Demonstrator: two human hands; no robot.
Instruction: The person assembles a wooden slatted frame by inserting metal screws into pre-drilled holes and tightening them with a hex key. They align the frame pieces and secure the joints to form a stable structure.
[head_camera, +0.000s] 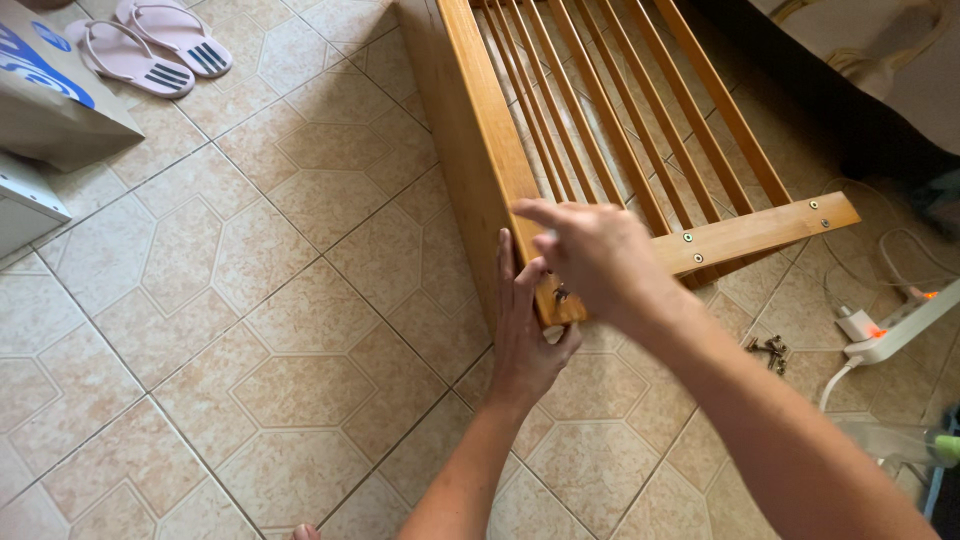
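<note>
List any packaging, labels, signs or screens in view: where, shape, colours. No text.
Paper bag: top left corner on the tiled floor, beside pink sandals; tan, boxy, cut off by the frame, with blue and white printed shapes.
No screens or signs. The power strip at the right edge shows only small orange lights. No label shows on the wooden slatted frame.
</note>
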